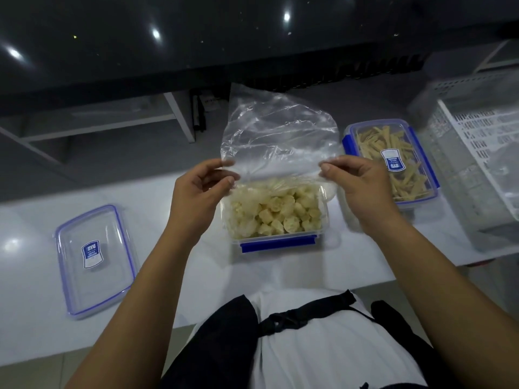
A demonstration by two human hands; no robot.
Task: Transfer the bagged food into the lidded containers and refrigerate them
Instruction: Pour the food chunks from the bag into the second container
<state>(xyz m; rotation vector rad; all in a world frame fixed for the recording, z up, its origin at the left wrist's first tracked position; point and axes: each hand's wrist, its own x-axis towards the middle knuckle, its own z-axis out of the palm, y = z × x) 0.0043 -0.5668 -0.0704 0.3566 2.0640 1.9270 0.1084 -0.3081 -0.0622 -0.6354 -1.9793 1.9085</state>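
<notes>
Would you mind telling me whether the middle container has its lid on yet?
No, the middle container is open: its pale food pieces lie uncovered, and a loose lid rests flat on the counter to its left.

Bare forearms, white shirt [331, 360], black strap [309, 313] with buckle

1 head-worn view looks steeply down, close over the white counter [196, 276] edge.

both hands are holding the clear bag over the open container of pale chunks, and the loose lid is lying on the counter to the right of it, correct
Not quite. The head view shows the loose lid lying left of the open container; on the right is a closed container. The left hand and right hand do hold the bag.
</notes>
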